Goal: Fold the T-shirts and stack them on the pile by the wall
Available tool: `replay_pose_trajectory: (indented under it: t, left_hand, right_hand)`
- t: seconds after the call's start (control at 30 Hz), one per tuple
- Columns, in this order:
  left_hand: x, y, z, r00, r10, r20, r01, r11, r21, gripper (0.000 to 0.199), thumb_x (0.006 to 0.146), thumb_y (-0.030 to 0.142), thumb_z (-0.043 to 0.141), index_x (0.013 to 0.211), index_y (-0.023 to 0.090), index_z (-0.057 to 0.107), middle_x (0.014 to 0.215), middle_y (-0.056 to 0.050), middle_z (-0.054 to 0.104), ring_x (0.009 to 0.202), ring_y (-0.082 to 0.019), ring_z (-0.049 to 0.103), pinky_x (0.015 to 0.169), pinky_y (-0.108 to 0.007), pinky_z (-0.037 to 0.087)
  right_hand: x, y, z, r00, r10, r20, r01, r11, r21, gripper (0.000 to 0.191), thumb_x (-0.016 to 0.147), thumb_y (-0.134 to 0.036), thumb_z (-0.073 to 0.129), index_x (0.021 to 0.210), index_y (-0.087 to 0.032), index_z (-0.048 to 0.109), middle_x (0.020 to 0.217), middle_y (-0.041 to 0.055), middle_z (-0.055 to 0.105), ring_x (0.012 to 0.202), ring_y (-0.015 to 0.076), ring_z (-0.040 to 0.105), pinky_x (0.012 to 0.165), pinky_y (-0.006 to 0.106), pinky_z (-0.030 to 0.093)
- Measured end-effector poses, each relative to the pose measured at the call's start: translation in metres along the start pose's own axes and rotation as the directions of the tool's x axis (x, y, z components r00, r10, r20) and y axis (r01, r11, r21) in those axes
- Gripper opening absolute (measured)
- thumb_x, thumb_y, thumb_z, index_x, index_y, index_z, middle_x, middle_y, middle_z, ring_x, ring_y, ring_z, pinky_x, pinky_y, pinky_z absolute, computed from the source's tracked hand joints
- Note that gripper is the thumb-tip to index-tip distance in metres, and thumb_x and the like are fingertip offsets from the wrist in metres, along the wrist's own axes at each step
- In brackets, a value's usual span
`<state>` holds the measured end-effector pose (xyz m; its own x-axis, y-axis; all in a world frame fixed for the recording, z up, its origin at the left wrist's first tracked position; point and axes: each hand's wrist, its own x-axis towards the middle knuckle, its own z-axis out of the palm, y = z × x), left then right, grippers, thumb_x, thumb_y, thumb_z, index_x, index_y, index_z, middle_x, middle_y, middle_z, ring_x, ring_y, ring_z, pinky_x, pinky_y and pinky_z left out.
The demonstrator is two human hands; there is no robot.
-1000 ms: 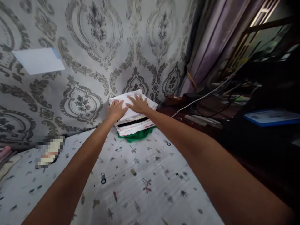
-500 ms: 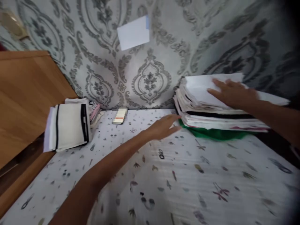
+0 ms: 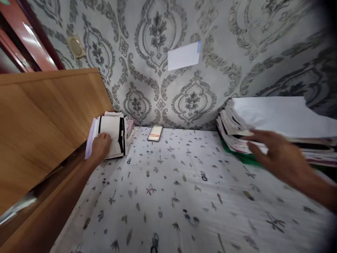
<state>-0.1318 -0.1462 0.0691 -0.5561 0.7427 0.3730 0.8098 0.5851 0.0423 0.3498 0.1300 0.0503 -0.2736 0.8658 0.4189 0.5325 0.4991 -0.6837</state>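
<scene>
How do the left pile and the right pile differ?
The left pile shows off-white cloth with black stripes; the right pile has a plain white top.
The left pile has lilac cloth at its left side; the right pile has green cloth at its base.
The left pile looks narrower in view than the right pile.
Both are folded cloth, each with a hand at its front: left, right.

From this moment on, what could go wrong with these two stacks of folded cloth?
The striped cream cloth under the left hand might slip toward the dark gap beside the wooden board. The white-topped stack has uneven layers, so a bump from the right hand at its front might shift them.
</scene>
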Motion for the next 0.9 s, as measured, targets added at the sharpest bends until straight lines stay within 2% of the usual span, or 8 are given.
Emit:
replay_pose_trajectory:
  t: [0.2, 0.4, 0.43, 0.5, 0.57, 0.6, 0.7, 0.9]
  left_hand:
    - [0.011, 0.005, -0.018, 0.998, -0.049, -0.030, 0.043, 0.980, -0.193, 0.018, 0.087, 0.016, 0.047, 0.083, 0.018, 0.064, 0.100, -0.015, 0.067, 0.108, -0.034, 0.059, 0.095, -0.046, 0.044]
    - [-0.045, 0.087, -0.051, 0.975, 0.224, -0.008, -0.196, 0.834, -0.515, 0.023, 0.094, 0.031, 0.046, 0.086, 0.026, 0.067, 0.099, -0.006, 0.070, 0.097, -0.024, 0.062, 0.089, -0.036, 0.051]
    - [-0.066, 0.106, -0.053, 0.917, 0.396, 0.041, -0.294, 0.744, -0.599, 0.025, 0.094, 0.037, 0.049, 0.080, 0.027, 0.067, 0.091, -0.004, 0.071, 0.087, -0.023, 0.063, 0.083, -0.033, 0.052]
    - [-0.111, 0.137, -0.054, 0.531, 0.845, 0.062, -0.398, 0.313, -0.862, 0.029, 0.097, 0.040, 0.047, 0.082, 0.024, 0.067, 0.089, -0.008, 0.070, 0.084, -0.023, 0.063, 0.082, -0.033, 0.051]
    - [-0.148, 0.154, -0.050, 0.254, 0.967, -0.017, -0.363, 0.079, -0.928, 0.033, 0.100, 0.037, 0.041, 0.081, 0.022, 0.063, 0.089, -0.009, 0.068, 0.087, -0.023, 0.062, 0.086, -0.033, 0.048]
    - [-0.162, 0.157, -0.046, 0.191, 0.981, -0.030, -0.358, 0.041, -0.933, 0.034, 0.102, 0.035, 0.039, 0.080, 0.021, 0.060, 0.089, -0.010, 0.068, 0.088, -0.023, 0.061, 0.087, -0.033, 0.046]
    - [-0.183, 0.154, -0.025, 0.197, 0.980, -0.016, -0.370, 0.059, -0.927, 0.031, 0.102, 0.031, 0.038, 0.079, 0.021, 0.056, 0.090, -0.008, 0.066, 0.088, -0.021, 0.059, 0.089, -0.034, 0.042]
    - [-0.196, 0.149, 0.016, 0.372, 0.918, -0.136, -0.305, -0.018, -0.952, 0.014, 0.099, 0.023, 0.047, 0.087, 0.020, 0.055, 0.089, -0.003, 0.062, 0.089, -0.018, 0.057, 0.089, -0.034, 0.040]
  right_hand:
    - [-0.117, -0.034, 0.024, 0.975, 0.001, 0.222, -0.027, 0.993, 0.111, 0.050, 0.071, -0.088, 0.051, 0.088, -0.046, 0.073, 0.126, 0.0117, 0.069, 0.115, 0.0392, 0.064, 0.064, 0.052, 0.058]
    - [-0.154, -0.099, 0.056, 0.817, 0.154, 0.556, -0.479, 0.718, 0.505, 0.060, 0.074, -0.077, 0.065, 0.111, -0.030, 0.073, 0.133, 0.0154, 0.066, 0.122, 0.0368, 0.063, 0.097, 0.054, 0.054]
    - [-0.156, -0.109, 0.064, 0.777, 0.172, 0.605, -0.569, 0.601, 0.561, 0.065, 0.076, -0.078, 0.062, 0.118, -0.029, 0.070, 0.135, 0.0155, 0.065, 0.125, 0.0367, 0.062, 0.099, 0.054, 0.054]
    - [-0.163, -0.123, 0.078, 0.717, 0.216, 0.663, -0.686, 0.389, 0.615, 0.072, 0.079, -0.081, 0.054, 0.124, -0.027, 0.066, 0.132, 0.0158, 0.067, 0.127, 0.0370, 0.060, 0.098, 0.055, 0.053]
    - [-0.173, -0.125, 0.087, 0.678, 0.300, 0.671, -0.735, 0.271, 0.622, 0.067, 0.084, -0.077, 0.051, 0.123, -0.024, 0.066, 0.122, 0.0152, 0.072, 0.125, 0.0361, 0.062, 0.099, 0.054, 0.053]
    - [-0.179, -0.123, 0.089, 0.662, 0.348, 0.663, -0.747, 0.234, 0.623, 0.062, 0.086, -0.072, 0.053, 0.120, -0.023, 0.067, 0.117, 0.0144, 0.074, 0.124, 0.0350, 0.063, 0.099, 0.052, 0.053]
    - [-0.197, -0.112, 0.091, 0.648, 0.433, 0.627, -0.725, 0.100, 0.681, 0.041, 0.085, -0.055, 0.066, 0.108, -0.021, 0.069, 0.107, 0.0101, 0.077, 0.118, 0.0306, 0.067, 0.103, 0.048, 0.052]
    - [-0.206, -0.109, 0.088, 0.655, 0.444, 0.611, -0.615, -0.155, 0.773, 0.024, 0.071, -0.034, 0.081, 0.087, -0.020, 0.070, 0.090, 0.0061, 0.079, 0.112, 0.0295, 0.070, 0.104, 0.046, 0.051]
